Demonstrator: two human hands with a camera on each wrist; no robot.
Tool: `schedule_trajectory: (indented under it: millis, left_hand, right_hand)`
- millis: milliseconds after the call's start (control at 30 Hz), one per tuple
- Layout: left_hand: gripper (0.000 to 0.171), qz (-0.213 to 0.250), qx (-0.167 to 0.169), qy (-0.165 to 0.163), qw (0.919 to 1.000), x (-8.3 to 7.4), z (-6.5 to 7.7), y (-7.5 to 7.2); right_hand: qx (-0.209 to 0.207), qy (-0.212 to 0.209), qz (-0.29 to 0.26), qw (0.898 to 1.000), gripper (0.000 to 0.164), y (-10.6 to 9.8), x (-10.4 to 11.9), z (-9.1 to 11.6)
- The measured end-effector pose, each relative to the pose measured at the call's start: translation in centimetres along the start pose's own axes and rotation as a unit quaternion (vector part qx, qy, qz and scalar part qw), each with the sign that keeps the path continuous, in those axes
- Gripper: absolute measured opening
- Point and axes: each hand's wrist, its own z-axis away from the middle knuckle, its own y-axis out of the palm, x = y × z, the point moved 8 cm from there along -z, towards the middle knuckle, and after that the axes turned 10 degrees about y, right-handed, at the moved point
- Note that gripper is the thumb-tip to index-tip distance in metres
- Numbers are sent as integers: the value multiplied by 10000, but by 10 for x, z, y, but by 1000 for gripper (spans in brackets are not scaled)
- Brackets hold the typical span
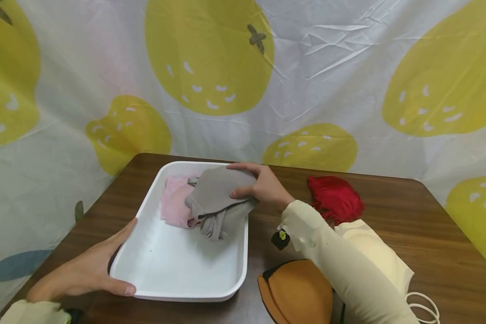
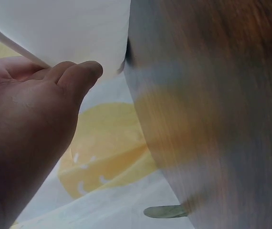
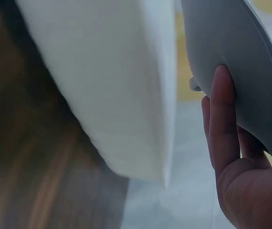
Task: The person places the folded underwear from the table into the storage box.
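Right sleeve (image 1: 348,265) leads to the right hand (image 1: 266,185), whose fingers pinch grey bra (image 1: 216,189) above the tray (image 1: 186,265), right of pink cloth (image 1: 173,202), while left hand (image 1: 91,270) grips rim (image 1: 123,253).

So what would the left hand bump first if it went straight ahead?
The left hand would probably push straight into the white, rectangular, plastic-looking tray, since it is touching that tray's edge.

From the head, looks forward and down across the counter (image 1: 401,204) to its far edge and the curtain (image 1: 332,81). From the left wrist, looks closely past the left fingers (image 2: 81,77) at the tray (image 2: 78,33) and counter's left edge. From the right, looks closely at the right fingers (image 3: 222,105) and grey garment (image 3: 241,67); shares garment and tray with the head.
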Motion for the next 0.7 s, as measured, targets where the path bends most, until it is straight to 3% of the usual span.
schedule_trajectory:
  millis: [200, 400, 700]
  left_hand:
    - [132, -22, 2, -34, 10000, 1, 0, 0]
    - [132, 26, -2, -28, 10000, 2, 1, 0]
    - [135, -49, -109, 64, 9999, 1, 3, 0]
  right_hand:
    - [388, -350, 617, 9967, 63, 37, 5, 9]
    - [873, -678, 1160, 9871, 62, 70, 10, 19]
    - [1306, -884, 1664, 9734, 62, 97, 5, 30]
